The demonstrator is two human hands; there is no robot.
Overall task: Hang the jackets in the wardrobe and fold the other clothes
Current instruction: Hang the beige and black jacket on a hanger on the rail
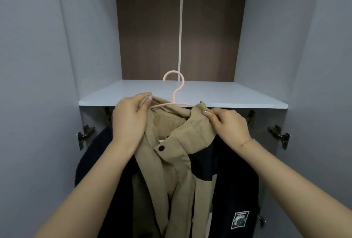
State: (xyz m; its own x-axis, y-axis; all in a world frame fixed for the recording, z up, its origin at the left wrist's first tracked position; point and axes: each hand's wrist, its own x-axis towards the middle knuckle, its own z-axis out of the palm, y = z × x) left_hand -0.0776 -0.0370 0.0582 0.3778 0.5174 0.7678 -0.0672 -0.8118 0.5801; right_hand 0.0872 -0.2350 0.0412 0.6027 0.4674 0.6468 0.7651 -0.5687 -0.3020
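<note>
A beige and navy jacket (179, 161) hangs from a pink hanger (176, 92) held up in front of the open wardrobe. My left hand (129, 117) grips the jacket's left shoulder at the collar. My right hand (228, 125) pinches the right side of the collar. The hanger's hook stands free in front of the shelf, not on any rail. The jacket's navy sleeves drop on both sides, and a white patch (240, 218) shows on the lower right part.
A pale grey shelf (238, 94) crosses the wardrobe just behind the hanger, with a brown back panel (148, 31) above it. Open grey doors (28, 85) flank both sides, with dark hinges (84, 135) at shelf height. Any rail below the shelf is hidden.
</note>
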